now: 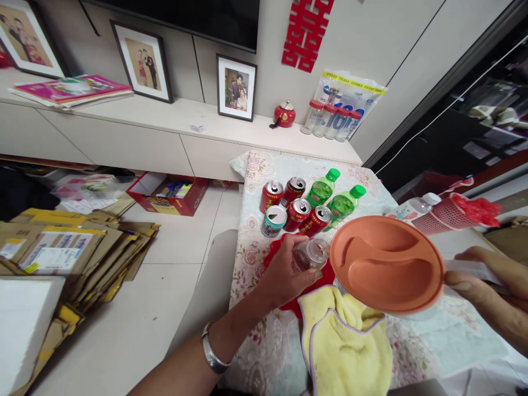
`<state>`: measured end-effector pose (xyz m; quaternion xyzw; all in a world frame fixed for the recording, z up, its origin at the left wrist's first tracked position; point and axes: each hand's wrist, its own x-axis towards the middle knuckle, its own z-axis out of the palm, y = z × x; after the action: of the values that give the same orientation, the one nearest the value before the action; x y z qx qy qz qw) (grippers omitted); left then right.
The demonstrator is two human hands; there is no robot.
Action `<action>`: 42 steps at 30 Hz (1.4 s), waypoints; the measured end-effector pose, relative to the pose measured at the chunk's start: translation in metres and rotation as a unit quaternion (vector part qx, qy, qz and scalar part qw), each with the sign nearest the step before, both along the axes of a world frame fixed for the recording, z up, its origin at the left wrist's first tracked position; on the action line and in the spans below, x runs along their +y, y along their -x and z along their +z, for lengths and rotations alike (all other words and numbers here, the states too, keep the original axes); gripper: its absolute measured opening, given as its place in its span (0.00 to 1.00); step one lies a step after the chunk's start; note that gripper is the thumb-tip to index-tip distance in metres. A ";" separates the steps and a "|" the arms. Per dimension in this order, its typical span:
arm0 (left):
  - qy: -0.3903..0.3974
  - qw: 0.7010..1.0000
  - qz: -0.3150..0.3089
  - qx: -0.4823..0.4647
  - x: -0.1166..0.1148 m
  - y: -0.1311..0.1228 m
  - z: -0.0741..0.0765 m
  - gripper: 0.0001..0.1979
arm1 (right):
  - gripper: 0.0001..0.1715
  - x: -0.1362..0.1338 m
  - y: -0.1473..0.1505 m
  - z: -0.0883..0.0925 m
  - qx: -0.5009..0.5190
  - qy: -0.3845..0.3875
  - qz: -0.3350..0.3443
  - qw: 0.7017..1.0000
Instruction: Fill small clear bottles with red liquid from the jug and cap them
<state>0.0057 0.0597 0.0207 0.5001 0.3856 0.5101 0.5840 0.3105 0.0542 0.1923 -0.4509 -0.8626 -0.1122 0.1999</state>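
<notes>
My left hand [284, 272] is wrapped round a small clear jar [308, 254], whose open mouth faces up and to the right. My right hand [489, 280], at the right edge, pinches the rim of an orange oval divided dish [383, 275]. The dish is tilted beside the jar, its two hollows facing me. Under the left hand lies a red scalloped mat or plate [274, 250], partly hidden. A yellow cloth [350, 346] is on the table just below the dish. Beyond the jar stand several red cans [298, 214], a teal can [274, 221] and two green bottles [320, 191].
The flowered tablecloth [251, 242] covers the table. At right are a clear bottle [416, 208] and a red basket [437, 220]. Lidded jars [330, 121] and a red pot [284, 114] stand on the cabinet. Flattened cardboard [91, 247] and a red box [165, 203] lie left.
</notes>
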 end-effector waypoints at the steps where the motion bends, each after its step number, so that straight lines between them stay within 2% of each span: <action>1: 0.000 1.000 0.000 0.002 0.000 0.000 0.000 0.31 | 0.20 0.000 0.000 0.000 0.001 0.000 0.001 1.000; 9: 0.004 1.000 -0.001 -0.005 0.001 -0.001 -0.001 0.30 | 0.20 0.000 -0.004 -0.001 -0.005 -0.016 0.003 1.000; 25: 0.002 1.000 -0.003 -0.017 0.001 -0.002 -0.003 0.31 | 0.18 -0.001 -0.006 -0.001 0.007 0.004 -0.001 1.000; 42: -0.001 1.000 0.004 0.001 0.001 -0.002 -0.003 0.30 | 0.18 0.001 0.005 0.005 0.002 -0.010 0.022 1.000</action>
<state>0.0074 0.0604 0.0180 0.4998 0.3878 0.5121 0.5810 0.3059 0.0549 0.1975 -0.4299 -0.8709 -0.1151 0.2083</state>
